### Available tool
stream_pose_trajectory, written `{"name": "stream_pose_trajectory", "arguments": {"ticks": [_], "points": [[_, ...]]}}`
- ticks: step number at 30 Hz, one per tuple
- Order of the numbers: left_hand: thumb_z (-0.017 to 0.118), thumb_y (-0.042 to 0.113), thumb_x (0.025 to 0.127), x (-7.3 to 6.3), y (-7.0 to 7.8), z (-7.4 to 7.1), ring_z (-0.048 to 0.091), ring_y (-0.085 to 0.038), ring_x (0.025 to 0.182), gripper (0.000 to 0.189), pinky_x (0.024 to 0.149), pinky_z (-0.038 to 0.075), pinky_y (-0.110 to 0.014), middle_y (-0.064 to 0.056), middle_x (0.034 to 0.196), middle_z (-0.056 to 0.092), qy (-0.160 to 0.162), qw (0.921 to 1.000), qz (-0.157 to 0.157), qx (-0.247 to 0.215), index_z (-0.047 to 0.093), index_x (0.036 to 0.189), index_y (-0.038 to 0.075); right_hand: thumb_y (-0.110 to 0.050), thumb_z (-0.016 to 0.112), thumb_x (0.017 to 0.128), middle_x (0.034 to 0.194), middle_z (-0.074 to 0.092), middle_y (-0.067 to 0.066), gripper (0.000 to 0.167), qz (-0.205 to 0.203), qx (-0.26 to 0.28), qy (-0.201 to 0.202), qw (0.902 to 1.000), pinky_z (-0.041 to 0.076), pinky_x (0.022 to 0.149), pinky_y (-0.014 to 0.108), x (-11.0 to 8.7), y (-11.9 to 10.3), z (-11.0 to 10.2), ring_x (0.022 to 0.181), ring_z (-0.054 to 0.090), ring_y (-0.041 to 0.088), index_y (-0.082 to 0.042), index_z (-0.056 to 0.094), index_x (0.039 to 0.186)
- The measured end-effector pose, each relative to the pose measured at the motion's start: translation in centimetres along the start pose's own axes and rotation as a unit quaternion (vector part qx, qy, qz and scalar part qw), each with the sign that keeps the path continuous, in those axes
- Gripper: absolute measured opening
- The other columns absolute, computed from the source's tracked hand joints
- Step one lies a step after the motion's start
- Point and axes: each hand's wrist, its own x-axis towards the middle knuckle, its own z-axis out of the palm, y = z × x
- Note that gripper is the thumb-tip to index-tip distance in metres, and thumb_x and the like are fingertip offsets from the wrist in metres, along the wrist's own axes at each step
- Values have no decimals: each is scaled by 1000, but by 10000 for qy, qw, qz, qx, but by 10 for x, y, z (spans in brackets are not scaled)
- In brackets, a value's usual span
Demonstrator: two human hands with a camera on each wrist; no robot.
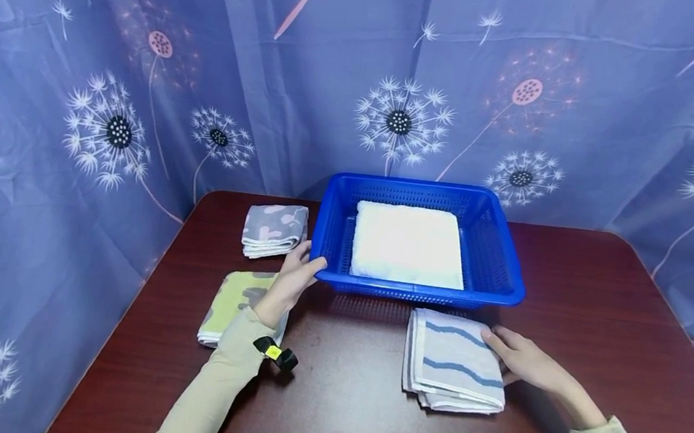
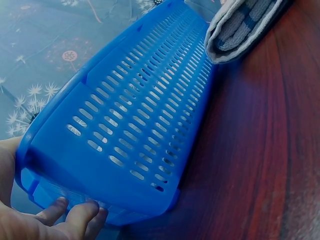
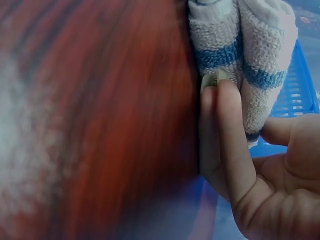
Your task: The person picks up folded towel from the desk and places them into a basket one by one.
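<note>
Head view is bright and generally sharp. The white towel [image 1: 407, 244] inside the blue basket [image 1: 418, 290] is overexposed, its surface detail lost. Pale sheen marks the table [image 1: 334, 399] in front of the basket; shadow lies beneath its front rim. Left wrist view is dimmer, bluish. Right wrist view shows the table blurred, with milky glare well away from the basket.

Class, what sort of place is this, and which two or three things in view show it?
Probably a screened-off tabletop workspace indoors: a reddish-brown table, dandelion-print curtains hanging behind it and at its sides, and a blue basket near a folded striped towel.
</note>
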Motion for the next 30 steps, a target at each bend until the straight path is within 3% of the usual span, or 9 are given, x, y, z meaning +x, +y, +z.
{"name": "stream_pose_trajectory", "arguments": {"ticks": [16, 30], "points": [[51, 2, 85, 1, 3, 2, 50, -38, 125, 53, 103, 43, -46, -25, 139, 50, -15, 10000, -13, 6, 41, 137, 1, -37, 38, 104, 84, 63, 10, 48, -190, 4, -68, 9998, 57, 58, 36, 4, -9, 7, 74, 64, 21, 8, 46, 120], [51, 2, 85, 1, 1, -1, 51, -36, 123, 53, 96, 47, -38, -24, 139, 50, 8, 10000, -34, 83, 42, 137, 1, -37, 40, 104, 81, 62, 9, 45, -151, -25, -1, 9999, 57, 56, 36, 8, -12, 13, 73, 63, 20, 5, 48, 114]]}}
